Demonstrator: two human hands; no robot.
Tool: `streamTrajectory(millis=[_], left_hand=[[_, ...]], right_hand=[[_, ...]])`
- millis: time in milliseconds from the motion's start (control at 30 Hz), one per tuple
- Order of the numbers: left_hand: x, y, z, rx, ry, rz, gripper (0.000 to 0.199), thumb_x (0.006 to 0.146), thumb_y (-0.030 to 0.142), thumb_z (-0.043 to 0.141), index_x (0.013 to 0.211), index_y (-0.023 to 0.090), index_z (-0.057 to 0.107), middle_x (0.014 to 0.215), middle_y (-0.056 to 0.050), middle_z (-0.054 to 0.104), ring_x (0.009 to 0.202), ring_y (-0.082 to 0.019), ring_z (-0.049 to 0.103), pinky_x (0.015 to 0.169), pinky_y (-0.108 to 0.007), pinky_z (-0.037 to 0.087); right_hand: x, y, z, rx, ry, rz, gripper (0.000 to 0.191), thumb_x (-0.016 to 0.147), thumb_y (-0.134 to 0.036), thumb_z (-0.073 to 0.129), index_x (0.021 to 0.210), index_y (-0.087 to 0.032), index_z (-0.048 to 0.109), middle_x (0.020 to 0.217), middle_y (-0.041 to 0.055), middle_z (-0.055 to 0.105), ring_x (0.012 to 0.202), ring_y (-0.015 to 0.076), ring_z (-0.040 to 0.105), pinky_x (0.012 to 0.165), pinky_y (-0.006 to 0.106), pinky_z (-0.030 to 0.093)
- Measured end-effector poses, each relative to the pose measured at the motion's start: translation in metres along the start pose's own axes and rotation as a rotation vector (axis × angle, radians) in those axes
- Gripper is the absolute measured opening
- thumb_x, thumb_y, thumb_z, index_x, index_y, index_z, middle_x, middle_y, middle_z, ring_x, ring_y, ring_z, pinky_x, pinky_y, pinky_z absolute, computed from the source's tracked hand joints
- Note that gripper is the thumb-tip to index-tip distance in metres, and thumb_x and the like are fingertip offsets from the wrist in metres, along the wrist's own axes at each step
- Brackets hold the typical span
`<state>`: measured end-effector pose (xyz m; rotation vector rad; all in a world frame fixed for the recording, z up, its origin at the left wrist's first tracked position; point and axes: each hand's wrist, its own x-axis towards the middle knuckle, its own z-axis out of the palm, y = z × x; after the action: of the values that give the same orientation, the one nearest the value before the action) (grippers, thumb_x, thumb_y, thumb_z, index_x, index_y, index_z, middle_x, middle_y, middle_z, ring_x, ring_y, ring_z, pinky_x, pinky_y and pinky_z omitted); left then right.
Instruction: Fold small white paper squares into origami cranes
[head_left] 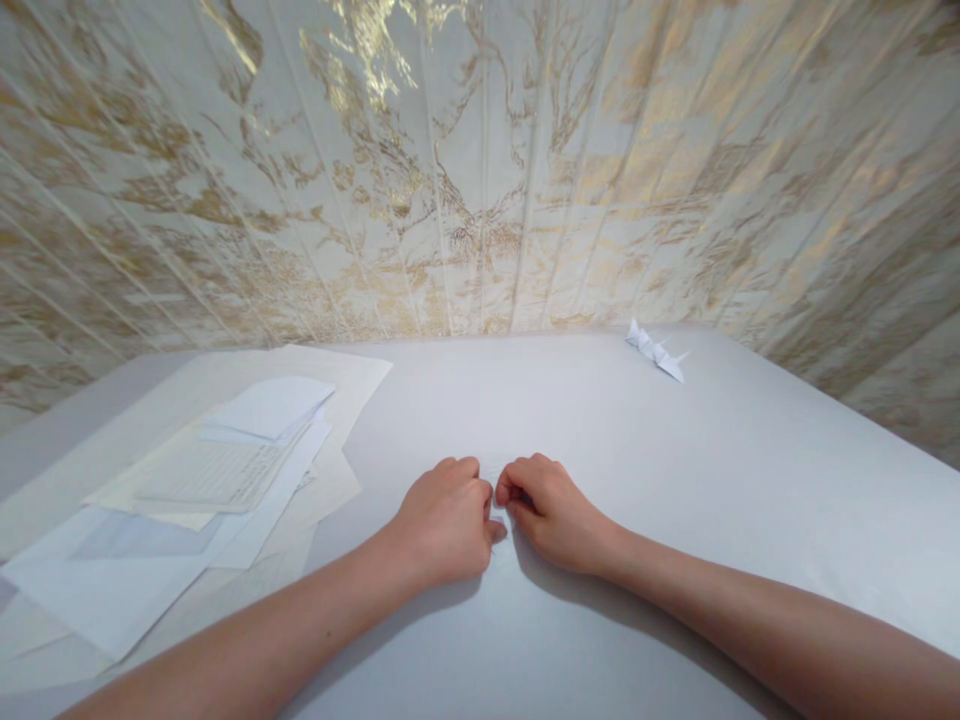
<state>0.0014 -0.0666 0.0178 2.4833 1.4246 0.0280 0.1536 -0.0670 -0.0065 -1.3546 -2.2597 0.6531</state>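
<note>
While hands (pixel 450 520) (pixel 553 512) flank small paper (pixel 498 517), lettered sheet (pixel 214 478) at left, text illegible

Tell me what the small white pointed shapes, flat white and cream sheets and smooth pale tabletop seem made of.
Small white pointed shapes: likely matte paper, given thin edges and sharp points.
Flat white and cream sheets: apparently matte paper, thin and overlapping.
Smooth pale tabletop: perhaps laminate, judging by the even, faintly satin surface; material unclear.
</note>
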Motion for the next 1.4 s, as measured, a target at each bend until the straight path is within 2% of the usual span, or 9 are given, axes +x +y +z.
streamTrajectory(millis=[200,333,433,533,800,933,1000,1167,1400], left_hand=[[0.0,-0.005,0.0,-0.08,-0.015,0.0,0.018,0.073,0.029,0.056,0.06,0.017,0.056,0.072,-0.005,0.054,0.076,-0.022,0.053,0.068,-0.032,0.039],[-0.001,-0.016,0.0,-0.226,-0.011,-0.021,0.005,0.067,0.017,0.058,0.068,0.018,0.053,0.074,-0.001,0.053,0.074,-0.017,0.051,0.068,-0.028,0.038],[-0.002,-0.022,0.002,-0.324,0.033,-0.08,0.025,0.063,0.013,0.058,0.086,0.019,0.052,0.086,-0.001,0.052,0.076,-0.016,0.05,0.068,-0.027,0.039],[-0.003,-0.025,0.003,-0.38,0.03,-0.097,0.028,0.062,0.014,0.058,0.09,0.019,0.053,0.095,-0.003,0.049,0.078,-0.016,0.05,0.068,-0.028,0.04],[-0.004,-0.025,0.003,-0.436,0.041,-0.099,0.028,0.058,0.016,0.06,0.085,0.018,0.055,0.09,-0.001,0.05,0.076,-0.016,0.05,0.066,-0.026,0.038],[-0.002,-0.024,-0.001,-0.481,0.022,-0.088,0.008,0.059,0.02,0.059,0.065,0.017,0.055,0.071,0.001,0.049,0.067,-0.014,0.046,0.061,-0.026,0.033],[0.0,-0.023,0.0,-0.653,0.021,-0.15,0.009,0.061,0.023,0.058,0.06,0.016,0.053,0.061,0.003,0.047,0.06,-0.013,0.043,0.057,-0.025,0.03],[0.002,-0.017,0.006,-1.385,0.085,-0.274,0.023,0.063,0.03,0.064,0.076,0.012,0.058,0.061,0.002,0.052,0.052,-0.008,0.04,0.051,-0.022,0.029],[0.001,-0.013,0.007,-1.522,0.12,-0.348,0.025,0.059,0.029,0.071,0.07,0.011,0.058,0.054,0.004,0.047,0.048,-0.005,0.035,0.046,-0.02,0.024]], right_hand=[[-0.002,-0.003,-0.005,0.027,-0.036,0.022,0.018,0.07,-0.002,0.048,0.073,-0.017,0.059,0.071,0.0014,0.06,0.074,0.0162,0.05,0.072,0.029,0.035],[-0.007,-0.005,-0.009,0.021,-0.075,0.059,0.02,0.068,-0.014,0.063,0.088,-0.016,0.059,0.088,0.0049,0.06,0.085,0.0194,0.049,0.078,0.033,0.036],[-0.011,-0.006,-0.01,-0.022,-0.063,0.093,0.029,0.068,-0.021,0.067,0.095,-0.018,0.059,0.096,0.0071,0.057,0.092,0.023,0.046,0.082,0.037,0.034],[-0.012,-0.007,-0.01,-0.037,-0.06,0.111,0.027,0.067,-0.023,0.068,0.091,-0.017,0.058,0.096,0.0074,0.056,0.093,0.024,0.044,0.082,0.039,0.033],[-0.013,-0.012,-0.01,0.031,-0.063,0.004,0.02,0.065,-0.008,0.057,0.081,-0.018,0.048,0.079,0.0012,0.054,0.077,0.0168,0.046,0.072,0.03,0.035],[-0.012,-0.009,-0.01,0.214,-0.051,-0.005,0.021,0.066,-0.005,0.05,0.082,-0.019,0.045,0.07,-0.0027,0.05,0.062,0.0118,0.044,0.06,0.025,0.035],[-0.009,-0.005,-0.01,0.38,0.014,-0.005,0.019,0.07,-0.009,0.05,0.086,-0.019,0.045,0.073,-0.0019,0.051,0.063,0.0115,0.047,0.059,0.024,0.038],[-0.002,0.007,-0.003,0.736,0.127,-0.027,0.025,0.074,-0.023,0.059,0.095,-0.019,0.047,0.082,0.0015,0.054,0.075,0.013,0.052,0.069,0.027,0.044],[-0.004,0.009,-0.004,0.549,0.34,-0.114,0.01,0.077,-0.022,0.056,0.085,-0.02,0.049,0.078,0.0013,0.056,0.074,0.0134,0.051,0.07,0.027,0.044]])
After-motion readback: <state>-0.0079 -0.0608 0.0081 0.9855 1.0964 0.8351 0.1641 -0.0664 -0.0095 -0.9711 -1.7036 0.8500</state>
